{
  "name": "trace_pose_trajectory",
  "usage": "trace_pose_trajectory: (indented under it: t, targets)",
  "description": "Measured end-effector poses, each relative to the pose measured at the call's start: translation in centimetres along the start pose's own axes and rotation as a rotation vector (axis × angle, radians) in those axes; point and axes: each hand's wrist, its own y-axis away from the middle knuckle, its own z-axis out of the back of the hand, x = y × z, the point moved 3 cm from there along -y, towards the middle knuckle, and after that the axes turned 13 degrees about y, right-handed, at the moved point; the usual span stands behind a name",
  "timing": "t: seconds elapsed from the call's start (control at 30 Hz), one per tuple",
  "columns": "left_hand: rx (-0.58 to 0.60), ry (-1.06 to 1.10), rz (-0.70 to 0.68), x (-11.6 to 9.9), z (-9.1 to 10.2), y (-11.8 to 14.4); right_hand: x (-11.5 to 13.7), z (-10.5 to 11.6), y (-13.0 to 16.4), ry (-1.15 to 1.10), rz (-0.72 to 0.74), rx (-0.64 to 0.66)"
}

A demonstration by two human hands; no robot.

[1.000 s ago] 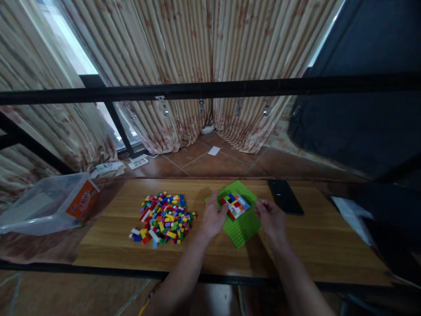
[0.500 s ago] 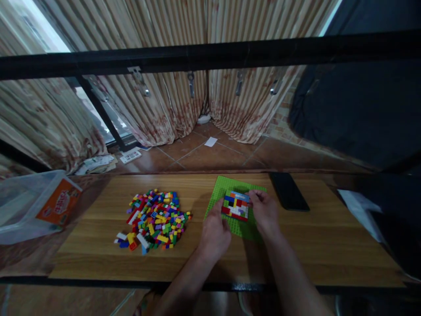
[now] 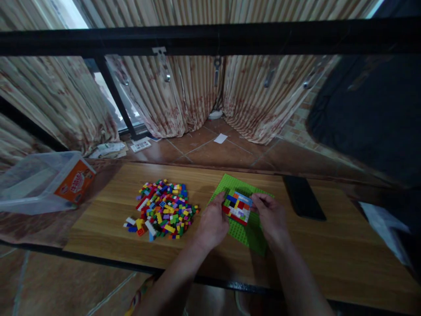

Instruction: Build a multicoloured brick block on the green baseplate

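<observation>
1. l. hand & r. hand hold brick panel at opp. edges, prob. to steady it.
2. brick panel's over green baseplate; can't tell if lifted.
3. loose bricks sit left on desk, prob. w/in easy reach.

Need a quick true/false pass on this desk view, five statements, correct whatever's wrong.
1. The left hand and right hand are at opposite sides of the multicolored brick block. True.
2. The loose brick pile lies left of the green baseplate. True.
3. The right hand is in the loose brick pile. False: it is at the multicolored brick block.
4. The flat black device lies right of the green baseplate. True.
5. The multicolored brick block hides the whole green baseplate. False: much of the baseplate shows around it.
</observation>
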Motion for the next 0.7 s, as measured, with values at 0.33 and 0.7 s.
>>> trace_pose_trajectory:
  t: [0.33, 0.7]
  targets:
    - [-0.004, -0.11, -0.002, -0.2, 0.2, -0.1, -1.3, 3.6, 2.1, 0.346, 0.075, 0.095]
    - [-0.002, -0.209, -0.032, -0.1, -0.3, -0.2, 0.9, 1.8, 2.4, 0.477, 0.211, 0.053]
